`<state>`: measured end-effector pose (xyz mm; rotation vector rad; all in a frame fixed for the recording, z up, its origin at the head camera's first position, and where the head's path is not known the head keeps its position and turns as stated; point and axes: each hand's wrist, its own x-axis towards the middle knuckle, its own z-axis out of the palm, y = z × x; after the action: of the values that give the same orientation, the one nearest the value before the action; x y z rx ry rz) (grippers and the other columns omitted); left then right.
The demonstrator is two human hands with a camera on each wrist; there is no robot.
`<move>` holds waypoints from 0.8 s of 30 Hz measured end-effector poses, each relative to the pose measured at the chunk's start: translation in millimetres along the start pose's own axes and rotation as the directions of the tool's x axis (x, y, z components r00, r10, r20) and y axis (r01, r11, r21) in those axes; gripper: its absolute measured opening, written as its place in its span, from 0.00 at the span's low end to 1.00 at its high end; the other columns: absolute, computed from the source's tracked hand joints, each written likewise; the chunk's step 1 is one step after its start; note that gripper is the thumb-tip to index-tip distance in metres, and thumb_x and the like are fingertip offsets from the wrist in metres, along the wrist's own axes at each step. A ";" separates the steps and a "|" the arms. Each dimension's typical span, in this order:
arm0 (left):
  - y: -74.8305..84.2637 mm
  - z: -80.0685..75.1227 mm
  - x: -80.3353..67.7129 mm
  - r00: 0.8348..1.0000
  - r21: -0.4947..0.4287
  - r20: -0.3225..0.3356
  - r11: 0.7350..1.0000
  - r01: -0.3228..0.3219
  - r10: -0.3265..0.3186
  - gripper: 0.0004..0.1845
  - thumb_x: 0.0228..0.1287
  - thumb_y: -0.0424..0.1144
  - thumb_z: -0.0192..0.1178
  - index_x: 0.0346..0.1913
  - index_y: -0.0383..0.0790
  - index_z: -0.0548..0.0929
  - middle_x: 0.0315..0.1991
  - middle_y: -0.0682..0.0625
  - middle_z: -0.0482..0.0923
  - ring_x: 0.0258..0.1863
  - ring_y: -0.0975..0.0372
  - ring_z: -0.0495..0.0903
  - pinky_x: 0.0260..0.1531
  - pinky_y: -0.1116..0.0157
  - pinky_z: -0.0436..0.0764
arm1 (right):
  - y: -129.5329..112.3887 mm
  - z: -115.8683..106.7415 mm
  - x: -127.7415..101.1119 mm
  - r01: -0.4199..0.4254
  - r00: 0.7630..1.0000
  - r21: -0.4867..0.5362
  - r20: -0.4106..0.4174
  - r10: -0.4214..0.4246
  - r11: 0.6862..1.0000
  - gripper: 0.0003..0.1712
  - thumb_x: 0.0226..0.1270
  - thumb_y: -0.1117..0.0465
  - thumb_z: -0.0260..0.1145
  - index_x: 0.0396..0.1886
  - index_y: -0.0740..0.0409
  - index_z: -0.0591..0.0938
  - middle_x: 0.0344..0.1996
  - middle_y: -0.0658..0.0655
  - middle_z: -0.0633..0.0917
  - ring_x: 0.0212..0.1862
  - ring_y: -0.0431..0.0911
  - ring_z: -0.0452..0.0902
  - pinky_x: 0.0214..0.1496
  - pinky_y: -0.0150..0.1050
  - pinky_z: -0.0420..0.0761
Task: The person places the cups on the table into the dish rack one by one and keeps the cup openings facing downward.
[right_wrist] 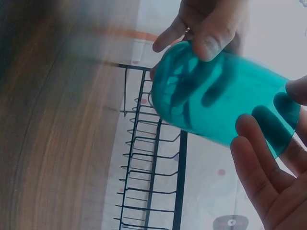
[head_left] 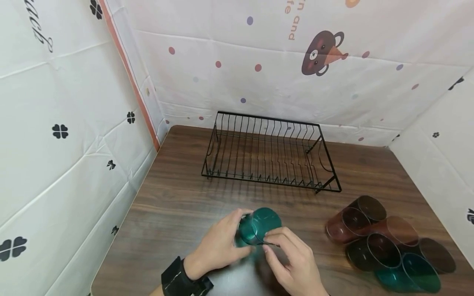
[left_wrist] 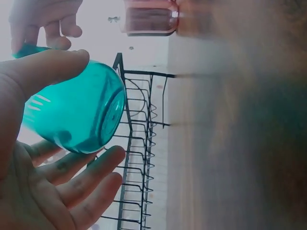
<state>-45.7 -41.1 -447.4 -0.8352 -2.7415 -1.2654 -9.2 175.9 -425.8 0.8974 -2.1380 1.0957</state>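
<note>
The fingers of the left hand (head_left: 221, 241) and right hand (head_left: 296, 260) hold one teal cup (head_left: 266, 221); right of them stand six others (head_left: 385, 251); beyond, one rack (head_left: 272, 183).

teal cup (head_left: 266, 222), black rack (head_left: 268, 119), brown-grained tabletop (head_left: 166, 197)

Wide blk band (head_left: 172, 281) w/ thin pale line, L wrist (head_left: 194, 265); both hands (head_left: 220, 243) bare.

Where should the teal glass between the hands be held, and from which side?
The teal glass probably suits a grip around its wall, coming from the person's left: that round side fits between the left hand's thumb and fingers, while the right hand occupies the rim.
</note>
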 end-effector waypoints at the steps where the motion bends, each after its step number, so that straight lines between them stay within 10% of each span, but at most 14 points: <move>1: -0.3 -1.3 -0.2 1.000 -0.008 -0.001 1.000 -0.005 0.005 0.43 0.54 0.46 0.75 0.72 0.54 0.66 0.60 0.57 0.76 0.55 0.67 0.80 0.53 0.63 0.83 | 0.2 -0.4 0.1 0.002 1.000 0.006 -0.007 -0.002 1.000 0.02 0.69 0.63 0.69 0.38 0.58 0.85 0.39 0.53 0.85 0.41 0.42 0.84 0.47 0.23 0.81; 24: -8.3 -15.3 -2.3 0.992 -0.110 -0.037 0.986 -0.125 0.121 0.45 0.58 0.48 0.75 0.75 0.61 0.62 0.66 0.59 0.66 0.57 0.65 0.78 0.50 0.67 0.84 | 6.2 -6.6 -10.4 -0.072 0.997 -0.055 -0.041 0.070 0.996 0.10 0.58 0.70 0.73 0.38 0.55 0.85 0.42 0.54 0.86 0.43 0.44 0.84 0.53 0.22 0.78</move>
<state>-50.8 -57.4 -443.5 -0.9689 -2.5706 -1.4066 -6.4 187.4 -432.9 0.7736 -2.1727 1.0730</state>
